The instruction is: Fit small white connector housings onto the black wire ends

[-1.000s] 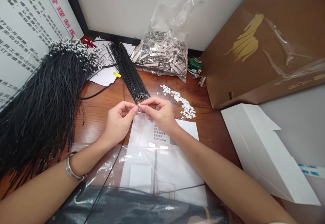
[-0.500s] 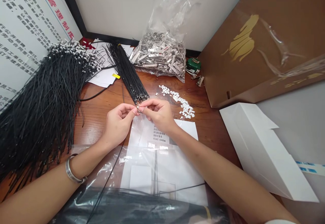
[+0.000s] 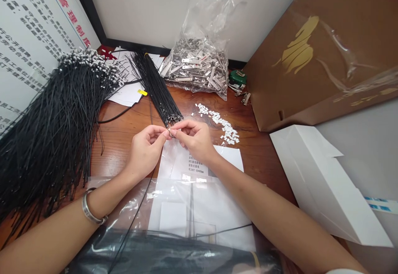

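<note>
My left hand (image 3: 146,145) is closed in a pinch, its fingertips meeting those of my right hand (image 3: 194,139) over the middle of the table. A tiny white connector housing (image 3: 169,130) shows between the two pinches, mostly covered by the fingers. From under my left hand a thin black wire (image 3: 138,207) trails down toward me across clear plastic. Just beyond the fingertips lies a tied bundle of black wires (image 3: 158,89), metal-tipped ends facing me. Many loose white housings (image 3: 228,131) are scattered to the right of my right hand.
A large pile of black wires with white ends (image 3: 62,112) fills the left side. At the back stand a clear bag of metal parts (image 3: 199,64) and a green tape measure (image 3: 238,78). A brown box (image 3: 311,58) and white folded card (image 3: 323,183) occupy the right.
Both hands stay fingertip to fingertip in nearly the same spot, with only a slight shift of the fingers. The view has moved very slightly.
</note>
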`<control>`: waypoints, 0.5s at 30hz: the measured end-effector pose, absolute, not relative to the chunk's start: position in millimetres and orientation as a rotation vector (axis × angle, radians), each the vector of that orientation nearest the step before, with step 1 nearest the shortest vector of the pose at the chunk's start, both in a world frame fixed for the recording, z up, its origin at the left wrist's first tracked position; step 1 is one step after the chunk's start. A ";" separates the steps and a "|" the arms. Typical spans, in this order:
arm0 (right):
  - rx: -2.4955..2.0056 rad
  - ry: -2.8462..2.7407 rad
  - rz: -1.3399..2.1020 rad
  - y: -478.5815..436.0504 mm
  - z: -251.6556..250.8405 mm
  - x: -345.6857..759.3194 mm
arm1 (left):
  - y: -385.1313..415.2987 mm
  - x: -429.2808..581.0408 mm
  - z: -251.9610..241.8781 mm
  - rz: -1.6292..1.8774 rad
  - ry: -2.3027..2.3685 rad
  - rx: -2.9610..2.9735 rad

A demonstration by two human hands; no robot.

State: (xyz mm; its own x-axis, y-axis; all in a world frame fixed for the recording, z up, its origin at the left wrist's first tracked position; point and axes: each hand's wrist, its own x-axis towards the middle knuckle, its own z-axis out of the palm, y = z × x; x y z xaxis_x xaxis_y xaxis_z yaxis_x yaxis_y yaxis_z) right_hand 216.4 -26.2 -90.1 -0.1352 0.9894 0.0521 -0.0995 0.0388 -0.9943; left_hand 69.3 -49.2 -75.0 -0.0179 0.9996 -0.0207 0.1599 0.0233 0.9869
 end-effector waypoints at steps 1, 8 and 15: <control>-1.036 -1.246 1.322 -26.3 -90.2 216.3 | -49.2 69.3 -74.9 1.117 1.351 1.296; -1.041 -1.327 1.264 -26.2 -90.4 216.9 | -48.6 68.4 -72.0 1.099 1.342 1.302; -0.986 -1.372 1.218 -27.0 -89.3 215.3 | -50.1 69.0 -70.3 1.112 1.324 1.294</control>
State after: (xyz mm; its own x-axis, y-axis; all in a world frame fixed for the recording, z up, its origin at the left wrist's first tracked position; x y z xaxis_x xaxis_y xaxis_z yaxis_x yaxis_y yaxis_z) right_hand 215.3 -27.0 -89.3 -0.1558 0.9745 0.1616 -0.0450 0.1565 -0.9867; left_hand 69.0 -50.1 -70.3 0.0032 0.9995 -0.0303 0.1432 0.0295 0.9893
